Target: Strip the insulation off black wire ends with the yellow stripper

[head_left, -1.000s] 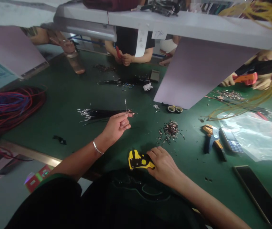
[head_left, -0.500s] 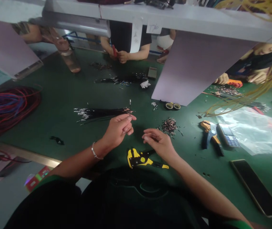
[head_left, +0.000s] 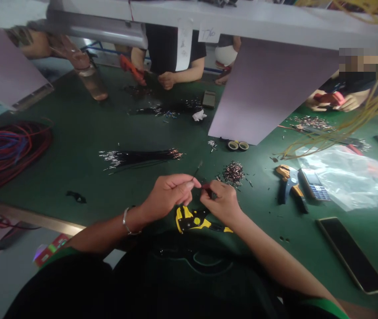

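My left hand pinches a thin dark wire between thumb and forefinger; its pale tip sticks up past the fingers. Close beside it, my right hand is closed, thumb against fingers, and whatever lies between them is too small to make out. Under the hands rests a yellow and black wire stripper. Beyond the left hand lies a bundle of black wires with silvery ends at the left and coppery ends at the right. Past the right hand sits a heap of small coppery bits.
Rolls of tape lie by a pale partition. To the right are orange-handled pliers, a keypad phone, a smartphone and a plastic bag. Coiled red and blue wires lie left. Co-workers' hands work across the table.
My left hand has come away from the bundle, toward me and to the right, with a wire. My right hand has closed, and the two hands are nearly together.
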Available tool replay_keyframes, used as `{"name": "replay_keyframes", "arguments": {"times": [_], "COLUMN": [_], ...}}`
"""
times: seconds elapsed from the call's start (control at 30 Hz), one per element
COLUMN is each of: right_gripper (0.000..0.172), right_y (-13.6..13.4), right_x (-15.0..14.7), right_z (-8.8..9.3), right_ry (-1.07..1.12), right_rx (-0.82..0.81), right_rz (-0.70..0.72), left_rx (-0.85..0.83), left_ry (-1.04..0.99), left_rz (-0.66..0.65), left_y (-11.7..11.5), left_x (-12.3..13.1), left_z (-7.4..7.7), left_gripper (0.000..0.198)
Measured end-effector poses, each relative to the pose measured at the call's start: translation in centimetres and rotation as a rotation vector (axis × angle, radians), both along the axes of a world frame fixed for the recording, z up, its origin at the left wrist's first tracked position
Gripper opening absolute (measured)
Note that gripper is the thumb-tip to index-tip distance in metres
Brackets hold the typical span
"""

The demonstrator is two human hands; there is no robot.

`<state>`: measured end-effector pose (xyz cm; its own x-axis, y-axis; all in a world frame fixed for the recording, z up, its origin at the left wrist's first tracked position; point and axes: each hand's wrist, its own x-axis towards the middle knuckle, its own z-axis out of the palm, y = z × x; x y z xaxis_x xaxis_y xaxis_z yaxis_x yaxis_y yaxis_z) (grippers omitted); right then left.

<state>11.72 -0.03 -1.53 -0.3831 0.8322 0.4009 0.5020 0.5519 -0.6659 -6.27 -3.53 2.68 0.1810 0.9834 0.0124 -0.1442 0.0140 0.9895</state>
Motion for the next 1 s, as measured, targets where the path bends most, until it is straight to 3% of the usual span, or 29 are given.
{"name": "replay_keyframes", "arguments": {"times": [0.13, 0.27, 0.5, 0.7, 0.83, 0.87, 1.0], "right_gripper": [0.014, 0.014, 0.019, 0.021, 0.015, 0.014, 0.021], "right_y": [0.3, 0.7, 0.5, 1.4, 3.6, 4.1, 4.7], "right_x": [0.2, 0.5, 0.3, 1.4, 4.4, 4.8, 4.8], "right_z": [-0.4, -0.5, -0.3, -0.6, 0.3, 0.5, 0.1], "right_ry": [0.007, 0.030, -0.024, -0.048, 0.056, 0.103, 0.020], "right_rx": [0.141, 0.321, 0.470, 0.423, 0.227, 0.195, 0.148], "right_rz": [-0.021, -0.036, -0.034, -0.093, -0.468, -0.500, -0.272], "left_rx": [0.039, 0.089, 0.073, 0.031, 0.053, 0.048, 0.028], "left_ry": [0.214, 0.327, 0.321, 0.223, 0.096, 0.053, -0.171], "left_rz": [-0.115, -0.129, -0.113, -0.119, -0.074, -0.046, 0.109], "left_y": [-1.3, -1.8, -2.1, -2.7, -2.6, -2.3, -0.4], "left_x": [0.2, 0.3, 0.1, -0.1, -0.3, -0.3, -0.5], "left_z": [0.5, 0.8, 0.3, -0.2, -0.1, 0.0, 0.5], "left_gripper": [0.021, 0.022, 0.024, 0.020, 0.017, 0.016, 0.014]}}
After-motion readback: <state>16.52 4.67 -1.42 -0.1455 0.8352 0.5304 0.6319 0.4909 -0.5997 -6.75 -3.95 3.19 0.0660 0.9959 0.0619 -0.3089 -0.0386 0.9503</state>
